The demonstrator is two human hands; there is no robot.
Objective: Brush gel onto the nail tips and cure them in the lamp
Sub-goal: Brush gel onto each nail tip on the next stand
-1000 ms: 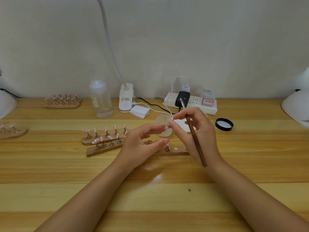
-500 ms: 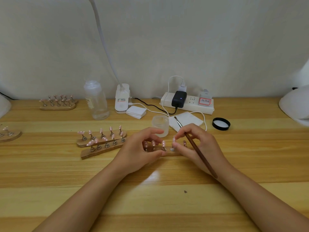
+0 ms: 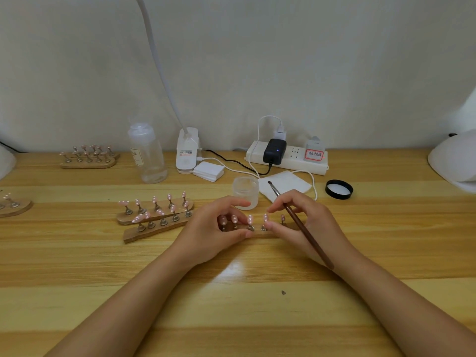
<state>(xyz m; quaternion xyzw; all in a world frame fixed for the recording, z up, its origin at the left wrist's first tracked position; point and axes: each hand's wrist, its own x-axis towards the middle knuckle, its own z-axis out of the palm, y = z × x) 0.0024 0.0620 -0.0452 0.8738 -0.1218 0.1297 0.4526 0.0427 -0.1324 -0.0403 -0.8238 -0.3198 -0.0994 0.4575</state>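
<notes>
A wooden strip with several pink nail tips on metal stands lies in the middle of the table. My left hand curls round its left end, thumb at the front edge. My right hand holds a brown gel brush, bristles pointing up and away, while its thumb and forefinger sit at a stand on the strip. An open frosted gel jar stands just behind my hands. The white curing lamp sits at the far right edge.
Two more wooden strips of pink tips lie left of my hands, others at the back left and far left. A clear bottle, desk-lamp base, wipes, power strip, white pad and black lid stand behind.
My right hand came down from above the jar with a tip stand to the strip. My left hand lowered onto the strip's left end. The view shifted slightly.
</notes>
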